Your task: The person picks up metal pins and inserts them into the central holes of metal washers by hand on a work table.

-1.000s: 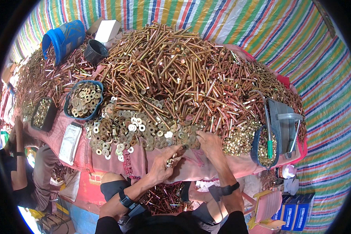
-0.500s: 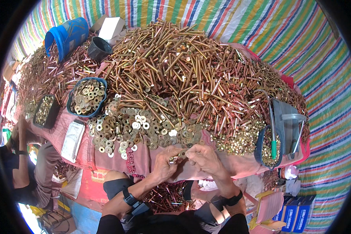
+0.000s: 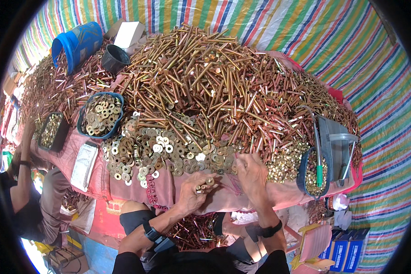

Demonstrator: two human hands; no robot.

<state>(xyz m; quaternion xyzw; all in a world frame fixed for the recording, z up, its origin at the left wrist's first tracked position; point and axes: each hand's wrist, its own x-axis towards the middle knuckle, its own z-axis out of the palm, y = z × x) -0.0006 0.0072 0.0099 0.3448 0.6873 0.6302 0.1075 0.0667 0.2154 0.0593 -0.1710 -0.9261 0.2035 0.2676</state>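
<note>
My left hand (image 3: 192, 192) is closed around several brass-coloured bolts (image 3: 204, 186), whose ends stick out past the thumb and fingers; how far they run into the palm is hidden. To its right, my right hand (image 3: 252, 176) lies where the washers (image 3: 187, 155) meet the small nuts (image 3: 285, 162). Its fingers are bent together, and the back of the hand hides what they may hold. Beyond both hands rises a large heap of long brass-coloured bolts (image 3: 205, 82). The flat round washers spread over pink cloth (image 3: 162, 185) in front of that heap.
A tub of washers (image 3: 81, 124), a dark tray of small parts (image 3: 41, 142) and a silvery packet (image 3: 84, 166) lie to the left. A tub of nuts (image 3: 302, 176) and a grey scoop-like container (image 3: 335, 150) stand right. Another person's arm (image 3: 25, 182) is far left.
My right hand has moved away from my left, forward and right, to the edge of the nuts and washers. The left stays in place, its bolts now more exposed.
</note>
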